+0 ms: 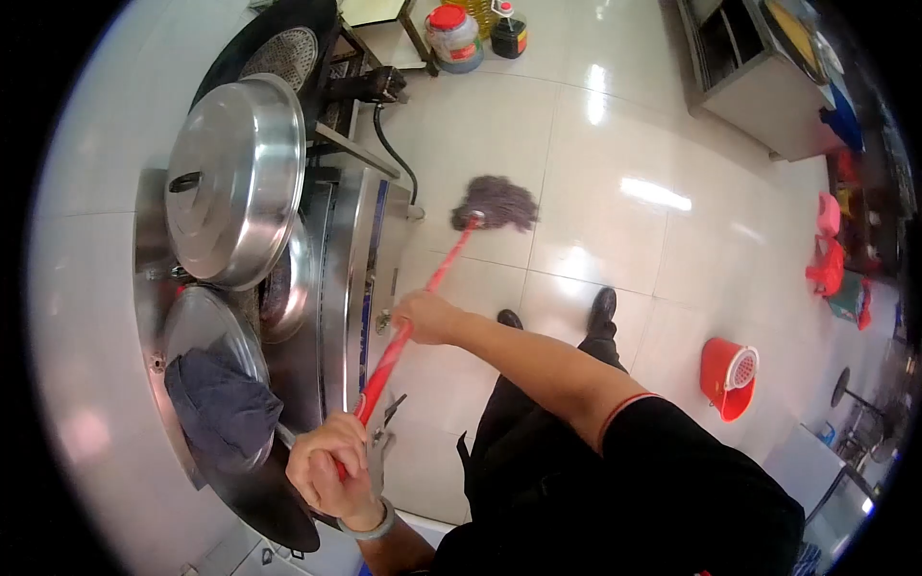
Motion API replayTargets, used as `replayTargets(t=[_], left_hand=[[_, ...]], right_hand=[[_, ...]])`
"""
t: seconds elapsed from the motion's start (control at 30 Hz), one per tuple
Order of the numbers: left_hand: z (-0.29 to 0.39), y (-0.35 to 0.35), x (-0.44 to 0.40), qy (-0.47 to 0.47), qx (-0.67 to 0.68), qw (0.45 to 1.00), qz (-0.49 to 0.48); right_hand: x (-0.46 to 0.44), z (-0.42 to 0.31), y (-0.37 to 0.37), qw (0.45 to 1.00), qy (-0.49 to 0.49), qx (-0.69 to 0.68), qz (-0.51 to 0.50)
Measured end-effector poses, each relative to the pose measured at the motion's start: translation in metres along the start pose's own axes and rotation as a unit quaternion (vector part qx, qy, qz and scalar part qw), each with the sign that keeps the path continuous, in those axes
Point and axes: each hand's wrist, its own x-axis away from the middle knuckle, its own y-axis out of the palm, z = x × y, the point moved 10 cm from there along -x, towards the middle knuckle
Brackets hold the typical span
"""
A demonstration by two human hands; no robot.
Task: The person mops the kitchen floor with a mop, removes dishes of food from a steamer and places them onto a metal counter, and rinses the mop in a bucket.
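Observation:
A mop with a red, spiral-patterned handle [377, 377] slants across the view, away from my body. My left hand [331, 466], with a pale bangle at the wrist, is closed around the handle's top end. Further down the handle, my right hand [427, 317] wraps around it, and that arm crosses in front of my body. The dark grey mop head [495, 202] lies spread on the light tiled floor [595, 206], ahead of my black shoes.
On the left, a steel stove counter [351, 288] carries a large domed lid [235, 182] and a dark cloth [223, 408]. A red bucket [727, 377] with a wringer stands right. Ahead are a red-lidded jar [453, 38], a dark bottle [508, 34] and a steel cabinet [759, 96].

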Motion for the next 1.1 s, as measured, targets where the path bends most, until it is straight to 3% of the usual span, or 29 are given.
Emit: replayTargets(t=[0.1,0.2,0.33,0.4,0.5,0.57,0.7,0.8,0.9,0.97,1.0,1.07,1.1], left_hand=[[-0.005,-0.013,0.004,0.028,-0.037,0.998,0.030],[0.003,-0.028,0.004,0.045,-0.075,0.988,0.128],[0.009,-0.031,0.006,0.031,-0.102,0.979,0.176],[0.000,-0.034,0.012,0.002,-0.038,0.981,0.188],[-0.009,-0.009,0.035,0.008,0.007,0.985,0.174],[-0.019,-0.001,0.055,-0.015,-0.020,0.966,0.257],[-0.053,0.081,0.078,-0.042,0.035,0.964,0.260],[-0.099,0.171,0.077,-0.093,0.090,0.980,0.150],[-0.129,0.313,0.087,-0.156,0.102,0.981,0.046],[-0.141,0.409,0.111,-0.182,0.080,0.980,-0.017],[-0.148,0.448,0.126,-0.188,0.066,0.979,-0.041],[-0.168,0.527,0.166,-0.248,0.055,0.947,-0.197],[-0.166,0.568,0.188,-0.231,0.060,0.932,-0.272]], right_hand=[[-0.014,-0.014,0.009,0.993,-0.075,-0.082,0.049],[-0.010,-0.025,0.005,0.998,-0.032,-0.028,0.045],[0.029,-0.025,-0.007,0.995,0.038,0.055,-0.070],[0.051,-0.018,-0.011,0.996,0.037,0.048,-0.065],[0.105,-0.002,-0.022,0.994,0.050,0.023,-0.089],[0.140,0.021,-0.026,0.994,0.063,0.014,-0.087],[0.228,0.076,-0.075,0.987,0.105,-0.019,-0.118],[0.294,0.155,-0.109,0.982,0.164,-0.009,-0.095],[0.376,0.241,-0.161,0.970,0.240,0.021,-0.032],[0.455,0.290,-0.209,0.949,0.308,0.045,-0.043],[0.496,0.318,-0.229,0.942,0.333,0.011,0.043],[0.583,0.359,-0.264,0.919,0.367,0.019,0.140],[0.626,0.370,-0.280,0.910,0.382,0.039,0.159]])
